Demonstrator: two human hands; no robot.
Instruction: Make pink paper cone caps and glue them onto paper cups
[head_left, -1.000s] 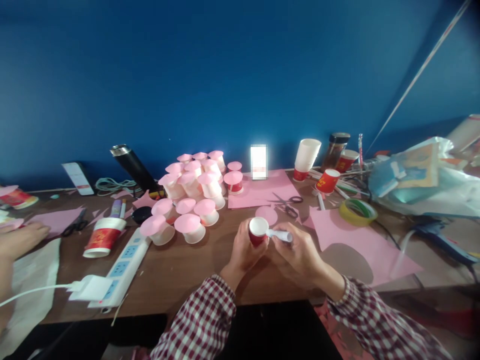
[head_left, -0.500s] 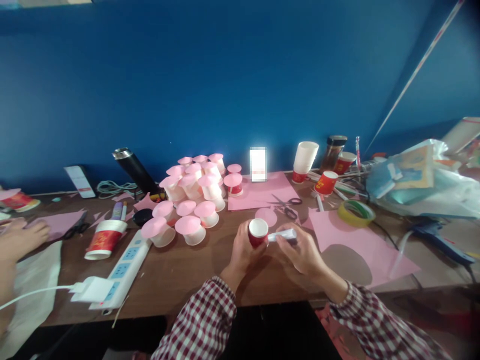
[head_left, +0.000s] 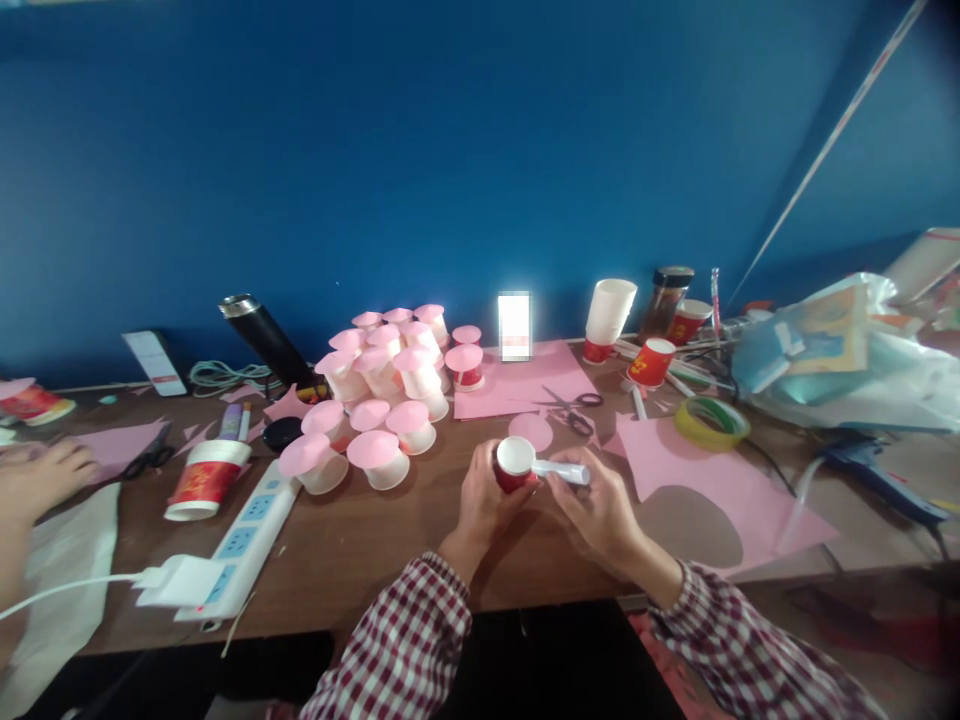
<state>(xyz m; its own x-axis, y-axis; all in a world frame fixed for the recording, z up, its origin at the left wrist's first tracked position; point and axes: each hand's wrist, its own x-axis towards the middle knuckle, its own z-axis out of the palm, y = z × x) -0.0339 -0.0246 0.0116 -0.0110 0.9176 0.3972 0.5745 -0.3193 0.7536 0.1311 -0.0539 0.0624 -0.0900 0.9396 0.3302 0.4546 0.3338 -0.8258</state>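
Observation:
A small red paper cup [head_left: 516, 462] with its white round end facing up is gripped by my left hand [head_left: 484, 505], fingers wrapped around its side. My right hand [head_left: 600, 510] pinches a white tube that looks like a glue stick [head_left: 562, 472], its narrow end at the cup's upper right rim. Just behind the cup lies a pink paper disc [head_left: 530, 432] on the table. To the left, several paper cups [head_left: 386, 470] stand upside down, topped with pink paper discs [head_left: 375, 449].
Scissors [head_left: 574, 410] lie on pink paper [head_left: 525, 375] at the back. On the right are yellow tape [head_left: 711, 424], a glue gun [head_left: 885, 483] and a plastic bag [head_left: 817, 350]. A power strip [head_left: 244, 550] lies left; another person's hand [head_left: 45, 480] is at the far left.
The glue stick has turned a little, its rear end now lower, and its tip has shifted slightly toward the cup's rim. My left hand keeps the cup in nearly the same place.

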